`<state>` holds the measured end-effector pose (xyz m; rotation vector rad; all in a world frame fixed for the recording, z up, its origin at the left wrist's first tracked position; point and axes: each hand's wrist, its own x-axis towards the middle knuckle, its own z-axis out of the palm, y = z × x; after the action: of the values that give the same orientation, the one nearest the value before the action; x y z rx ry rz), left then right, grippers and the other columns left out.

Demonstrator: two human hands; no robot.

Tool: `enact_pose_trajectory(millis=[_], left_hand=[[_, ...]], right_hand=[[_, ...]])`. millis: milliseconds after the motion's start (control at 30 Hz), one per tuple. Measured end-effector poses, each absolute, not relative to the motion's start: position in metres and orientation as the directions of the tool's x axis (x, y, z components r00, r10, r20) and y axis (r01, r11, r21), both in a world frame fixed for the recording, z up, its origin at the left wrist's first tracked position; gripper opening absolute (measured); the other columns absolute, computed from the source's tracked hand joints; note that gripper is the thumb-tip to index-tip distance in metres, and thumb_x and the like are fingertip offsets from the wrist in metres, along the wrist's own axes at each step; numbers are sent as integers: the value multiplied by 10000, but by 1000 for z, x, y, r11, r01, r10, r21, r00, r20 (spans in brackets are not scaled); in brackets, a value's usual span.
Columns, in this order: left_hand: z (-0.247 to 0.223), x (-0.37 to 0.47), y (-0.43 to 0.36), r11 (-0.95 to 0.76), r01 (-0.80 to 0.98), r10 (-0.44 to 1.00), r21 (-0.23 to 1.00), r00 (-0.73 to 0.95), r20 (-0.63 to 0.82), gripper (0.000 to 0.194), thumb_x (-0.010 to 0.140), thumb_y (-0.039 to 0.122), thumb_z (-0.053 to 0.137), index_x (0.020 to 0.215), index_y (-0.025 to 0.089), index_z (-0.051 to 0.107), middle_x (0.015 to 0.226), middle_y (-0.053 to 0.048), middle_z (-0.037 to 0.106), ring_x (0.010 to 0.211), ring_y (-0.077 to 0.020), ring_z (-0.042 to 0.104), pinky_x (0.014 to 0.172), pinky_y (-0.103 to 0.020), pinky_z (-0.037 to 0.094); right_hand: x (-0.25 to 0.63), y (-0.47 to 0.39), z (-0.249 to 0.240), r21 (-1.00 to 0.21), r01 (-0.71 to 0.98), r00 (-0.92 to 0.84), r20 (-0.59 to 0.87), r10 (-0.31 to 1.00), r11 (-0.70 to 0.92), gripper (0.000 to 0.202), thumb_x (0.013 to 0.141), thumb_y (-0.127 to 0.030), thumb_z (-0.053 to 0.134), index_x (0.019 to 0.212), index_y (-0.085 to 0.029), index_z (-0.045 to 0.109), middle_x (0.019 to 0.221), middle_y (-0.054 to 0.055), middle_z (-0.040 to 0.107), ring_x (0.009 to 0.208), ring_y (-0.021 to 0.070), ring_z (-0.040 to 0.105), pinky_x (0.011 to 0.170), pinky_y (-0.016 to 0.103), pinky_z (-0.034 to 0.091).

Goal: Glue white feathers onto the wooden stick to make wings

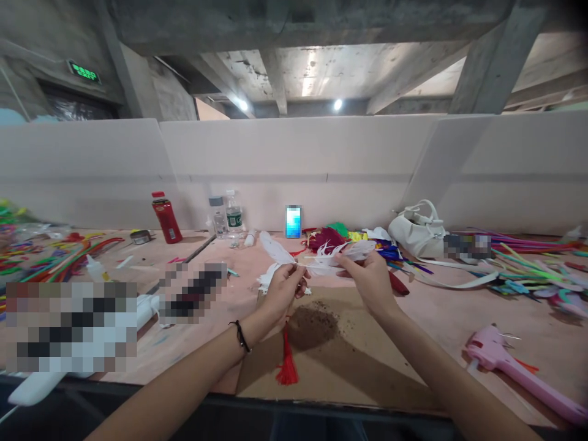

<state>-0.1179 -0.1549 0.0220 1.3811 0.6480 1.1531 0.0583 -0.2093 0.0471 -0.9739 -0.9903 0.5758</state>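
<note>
1. Across the left of the frame we see coloured strips (94, 248), then a red bottle (168, 220) and two clear bottles (234, 222) (one with a green label) before the pale partition (294, 147).
2. At the centre a lit screen (294, 222) stands upright; rightward come a maroon bundle (324, 240), a white bag (416, 231) and, lower right, a pink glue gun (498, 350), apart from our hands.
3. Pixel blocks (76, 327) mask what lies lower left. Our right forearm (427, 349) covers part of the cardboard (344, 376), and the right edge crops the glue gun's handle.
4. Mid-frame, our left hand (282, 286) pinches the first white feather (274, 250) near its base, its vane pointing up and left; a red tassel (288, 366) hangs below that hand (its attachment is hidden). Our right hand (373, 280) pinches the second white feather (361, 250) between thumb and fingers.
</note>
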Motion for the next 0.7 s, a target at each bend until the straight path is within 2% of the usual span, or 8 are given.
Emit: enact_pose_trajectory(millis=[267, 467, 600, 700], left_hand=[[24, -119, -153, -162, -304, 881, 939, 385, 276, 203, 763, 353, 693, 735, 159, 639, 616, 24, 542, 501, -79, 455, 475, -208, 320], [25, -121, -156, -206, -295, 868, 933, 384, 313, 282, 833, 423, 685, 753, 157, 639, 553, 57, 460, 482, -74, 405, 473, -208, 282], [20, -120, -151, -242, -266, 870, 933, 367, 330, 347, 865, 485, 666, 744, 161, 635, 516, 67, 430, 456, -72, 367, 459, -210, 239], [19, -120, -148, -259, -249, 872, 933, 355, 336, 356, 863, 489, 662, 716, 167, 623, 515, 64, 436, 446, -72, 362, 451, -213, 237]], right_hand=[[47, -215, 44, -886, 182, 430, 461, 776, 425, 336, 724, -461, 810, 830, -164, 695, 797, 55, 708, 717, 209, 656, 566, 322, 646], [46, -215, 44, -874, 277, 435, 485, 758, 400, 335, 737, -468, 792, 820, -157, 703, 807, 69, 720, 687, 214, 656, 558, 345, 641], [46, -216, 42, -853, 343, 427, 515, 743, 394, 301, 762, -458, 773, 814, -169, 705, 795, 66, 728, 650, 217, 652, 541, 331, 589], [48, -215, 42, -824, 397, 403, 553, 730, 405, 239, 784, -414, 764, 785, -184, 701, 753, 56, 725, 652, 220, 643, 619, 338, 541]])
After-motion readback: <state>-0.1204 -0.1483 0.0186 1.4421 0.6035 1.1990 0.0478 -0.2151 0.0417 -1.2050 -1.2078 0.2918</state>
